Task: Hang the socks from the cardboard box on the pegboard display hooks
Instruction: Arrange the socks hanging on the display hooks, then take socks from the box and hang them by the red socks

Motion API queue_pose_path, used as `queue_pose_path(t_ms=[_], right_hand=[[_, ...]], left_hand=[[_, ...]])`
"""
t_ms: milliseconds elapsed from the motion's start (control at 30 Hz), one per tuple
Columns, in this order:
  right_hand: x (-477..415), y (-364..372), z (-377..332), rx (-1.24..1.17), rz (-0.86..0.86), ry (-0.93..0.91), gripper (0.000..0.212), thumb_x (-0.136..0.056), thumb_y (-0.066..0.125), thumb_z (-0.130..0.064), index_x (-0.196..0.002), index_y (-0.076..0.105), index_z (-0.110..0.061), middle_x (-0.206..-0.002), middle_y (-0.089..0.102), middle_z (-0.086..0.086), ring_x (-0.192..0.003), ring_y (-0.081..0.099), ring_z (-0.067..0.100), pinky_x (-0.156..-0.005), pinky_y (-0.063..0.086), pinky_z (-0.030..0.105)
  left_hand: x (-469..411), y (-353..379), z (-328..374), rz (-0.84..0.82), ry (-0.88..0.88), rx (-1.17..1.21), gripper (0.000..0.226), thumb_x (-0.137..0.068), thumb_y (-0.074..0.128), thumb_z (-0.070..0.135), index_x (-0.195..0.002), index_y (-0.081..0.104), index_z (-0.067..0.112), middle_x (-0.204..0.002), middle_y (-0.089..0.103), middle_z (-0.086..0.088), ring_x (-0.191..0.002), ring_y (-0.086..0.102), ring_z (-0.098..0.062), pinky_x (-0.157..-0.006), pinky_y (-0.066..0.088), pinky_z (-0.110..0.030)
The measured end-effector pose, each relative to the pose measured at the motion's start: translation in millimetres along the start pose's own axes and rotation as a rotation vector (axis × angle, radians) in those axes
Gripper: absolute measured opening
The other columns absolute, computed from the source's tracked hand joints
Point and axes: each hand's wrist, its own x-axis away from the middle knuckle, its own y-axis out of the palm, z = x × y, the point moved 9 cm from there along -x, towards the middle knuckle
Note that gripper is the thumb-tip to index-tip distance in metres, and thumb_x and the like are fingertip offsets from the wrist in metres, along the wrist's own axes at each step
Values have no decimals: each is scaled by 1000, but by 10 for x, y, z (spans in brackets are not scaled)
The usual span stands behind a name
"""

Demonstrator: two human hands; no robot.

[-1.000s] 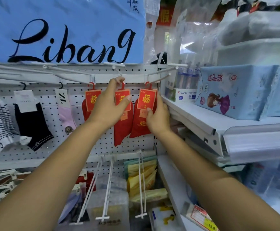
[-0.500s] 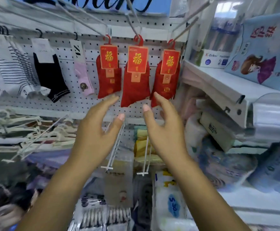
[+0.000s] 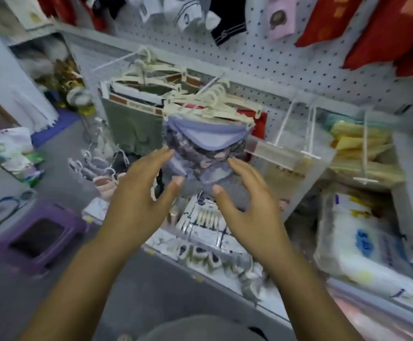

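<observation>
A person stands facing a shop's white pegboard point(image 3: 286, 62), and the view looks downward along it. The picture is blurred.

Both hands are empty. The left hand point(image 3: 139, 193) and the right hand point(image 3: 247, 205) hover side by side in front of the pegboard's lower part. Their palms are turned toward each other, and the fingers are spread and loosely bent, gripping nothing. I judge them to be between items, held ready to take up the next pair.

Red socks point(image 3: 385, 28) hang at the pegboard's upper right corner, cut off by the edge of the view. To their left on the pegboard hang a pink sock point(image 3: 280, 18) and a black sock point(image 3: 227, 20). All of them hang flat against the board, as goods on hooks do.

At the pegboard's middle, cream plastic hangers point(image 3: 200, 99) crowd onto prongs. They carry folded garments, the front one lavender with a dark floral print point(image 3: 205, 141). It lies just beyond the fingertips, and I cannot tell whether they touch it.

Bare white wire hooks point(image 3: 296, 129) jut from the pegboard's lower right, beside yellow packets point(image 3: 358, 141). A purple stool point(image 3: 38, 232) stands on the floor, left of the pegboard's foot.

I cannot find the cardboard box in this view. It probably sits lower or off to one side, so fetching more socks likely calls for reaching down.
</observation>
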Motion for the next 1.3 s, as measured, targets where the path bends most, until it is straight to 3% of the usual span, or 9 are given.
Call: queue_pose_path(t_ms=[133,233,333,467,600,700,933,1133,1300], right_hand=[[199,1119,-7,18,-176,88,64,-95,60,-50,-152,34,-36,-159,29,-19,-145,27,0,-118,29,26],[348,1950,-37,25,-304,147,65,-94,62,-47,-152,35,-34,-156,29,-22,-142,26,-3,-119,28,28],[482,2716,-124,51,-430,174,68,-93,64,-45,-153,36,-29,-159,33,-11,-146,30,10,-117,30,30],[513,3550,-394,71,-585,157,65,-91,68,-39,-149,42,-25,-152,43,-6,-138,40,12,-105,30,20],[321,4109,-750,41,-652,113,56,-90,72,-37,-141,51,-26,-130,52,-14,-120,46,0,-95,31,11],[81,4395,-927,40,-657,60,54,-89,74,-33,-138,54,-24,-126,53,-14,-118,46,-1,-95,31,5],[-766,5524,-1281,73,-771,-46,52,-88,73,-35,-135,58,-19,-132,58,-8,-127,53,12,-108,41,30],[-1617,6710,-1768,111,-983,-147,55,-90,71,-38,-140,53,-22,-142,52,-8,-131,46,7,-104,32,19],[-2376,7590,-2152,162,-1072,-244,52,-91,70,-39,-137,56,-20,-135,56,-3,-119,51,9,-97,35,18]], left_hand=[[550,-464,-1016,-59,-112,-62,53,-97,62,46,-144,53,24,-148,54,6,-137,46,-8,-111,32,-19],[1013,-806,-1763,-90,-225,-132,57,-94,62,47,-144,53,22,-147,55,3,-133,52,-16,-112,41,-33],[1426,-1163,-2364,-74,-333,-145,59,-90,63,47,-141,56,21,-142,57,7,-131,54,-20,-111,39,-31],[1795,-1662,-2999,-30,-546,-135,60,-92,62,55,-141,57,20,-139,62,0,-129,56,-21,-109,43,-35],[1975,-2122,-3436,34,-714,-180,58,-93,62,56,-141,57,23,-140,61,1,-131,54,-22,-108,42,-39],[1991,-2326,-3721,69,-783,-180,57,-93,64,47,-144,54,22,-144,59,1,-134,51,-22,-109,39,-38],[1634,-2861,-4623,220,-920,-163,56,-92,68,44,-142,56,22,-142,59,1,-134,50,-20,-106,37,-31],[1236,-3393,-5520,303,-1075,-221,65,-92,60,59,-144,53,20,-147,56,-3,-137,49,-26,-111,41,-43],[1002,-3730,-6135,398,-1242,-232,62,-95,61,50,-146,49,18,-147,54,-7,-136,49,-29,-108,43,-45]])
